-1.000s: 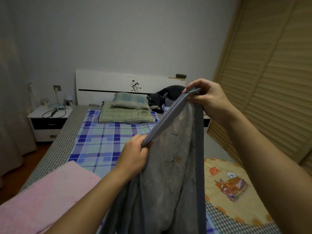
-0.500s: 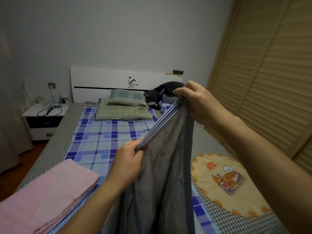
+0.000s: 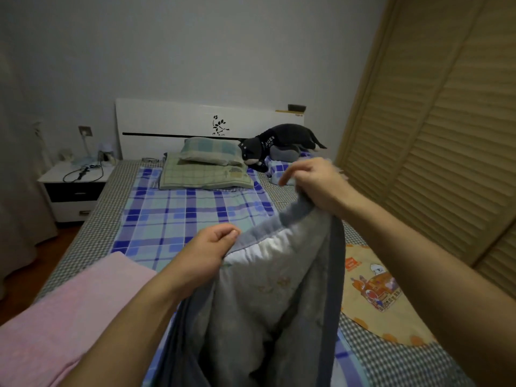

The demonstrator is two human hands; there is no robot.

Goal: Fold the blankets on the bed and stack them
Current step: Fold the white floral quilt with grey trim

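A checked bed (image 3: 92,227) filled the dim room. Above its foot, at six o'clock, hung a grey blanket (image 3: 268,303), its top edge gripped by the left hand (image 3: 206,252) and right hand (image 3: 318,185). A pink blanket (image 3: 69,311) lay folded at eight o'clock.

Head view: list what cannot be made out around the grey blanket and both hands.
- Grey blanket: its lower part is cut off by the bottom edge, so its fold state is unclear.
- Right hand: motion blur smears its fingers; the grip detail is unclear.
- Left hand: fingertips curl behind the blanket's border.
- Pink blanket: the left edge and forearm hide its extent.
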